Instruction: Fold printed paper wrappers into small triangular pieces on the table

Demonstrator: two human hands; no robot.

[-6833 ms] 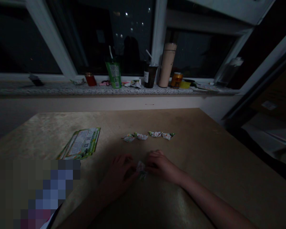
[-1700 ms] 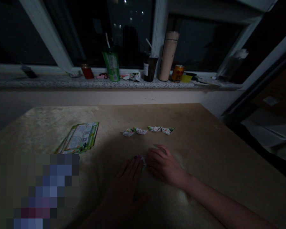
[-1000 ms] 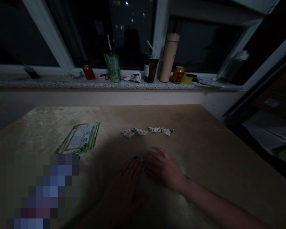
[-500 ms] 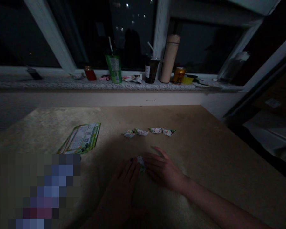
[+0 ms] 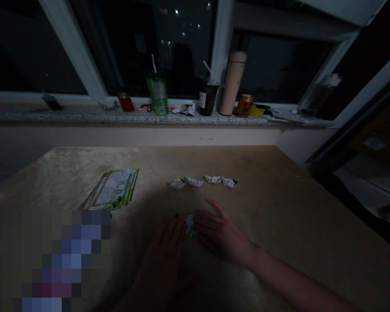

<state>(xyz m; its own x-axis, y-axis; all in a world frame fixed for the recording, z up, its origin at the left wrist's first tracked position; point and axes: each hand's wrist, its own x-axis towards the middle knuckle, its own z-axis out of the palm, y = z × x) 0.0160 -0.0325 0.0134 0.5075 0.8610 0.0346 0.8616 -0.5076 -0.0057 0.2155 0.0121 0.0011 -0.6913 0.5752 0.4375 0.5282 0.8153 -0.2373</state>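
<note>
A small piece of printed white and green paper (image 5: 191,227) lies on the table between my two hands. My left hand (image 5: 169,245) rests flat at its left side, fingers stretched forward. From the right, my right hand (image 5: 218,227) touches or partly covers the paper's edge, fingers extended and thumb raised apart. Neither hand is closed around anything. Beyond them, several small folded paper pieces (image 5: 194,182) of similar print form a row. The dim light hides the paper's exact shape.
At the left lies a stack of green and white printed sheets (image 5: 112,188). A blurred-out patch (image 5: 68,260) covers the lower left. Along the granite windowsill (image 5: 94,115) stand a green cup (image 5: 157,95), a dark cup (image 5: 208,99), a pink bottle (image 5: 233,84) and an orange can (image 5: 245,105).
My left hand has shifted slightly left, so a little more of the paper shows between the hands. My right hand has barely moved. The view has tilted slightly.
</note>
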